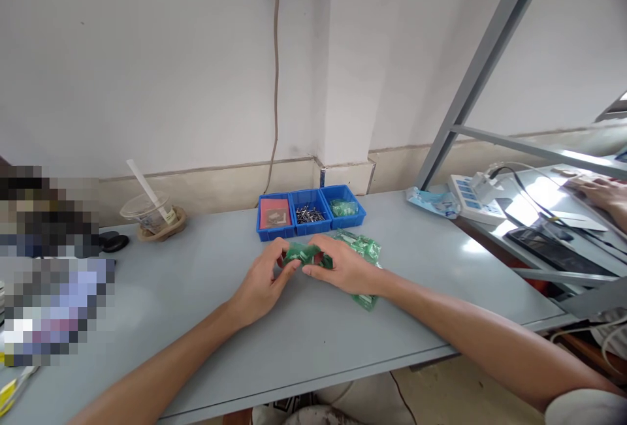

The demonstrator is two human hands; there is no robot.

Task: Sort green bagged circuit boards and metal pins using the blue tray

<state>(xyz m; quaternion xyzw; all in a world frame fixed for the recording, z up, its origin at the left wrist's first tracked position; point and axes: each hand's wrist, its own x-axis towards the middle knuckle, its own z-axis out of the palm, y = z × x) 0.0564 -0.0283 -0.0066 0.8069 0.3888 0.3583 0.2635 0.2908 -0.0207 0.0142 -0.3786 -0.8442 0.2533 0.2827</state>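
My left hand (pixel 268 276) and my right hand (pixel 341 264) meet over the middle of the grey table. Between them is a small green plastic packet (pixel 300 253), pinched from both sides by thumbs and fingers. What lies inside the packet is too small to make out. More green packets (pixel 365 249) with white print lie under and beside my right wrist. Just beyond my hands stand three joined blue bins: the left bin (pixel 273 234) holds a red sheet and a clear bag, the middle one small metal pins (pixel 308 215), the right one greenish clear bags (pixel 343 207).
A clear cup (pixel 147 213) with a white tube stands in a brown holder at the left. At the right are a light blue packet (pixel 434 202), a power strip (pixel 475 202) and a grey metal frame (pixel 482 66). Another person's hand (pixel 600 191) rests beyond the frame.
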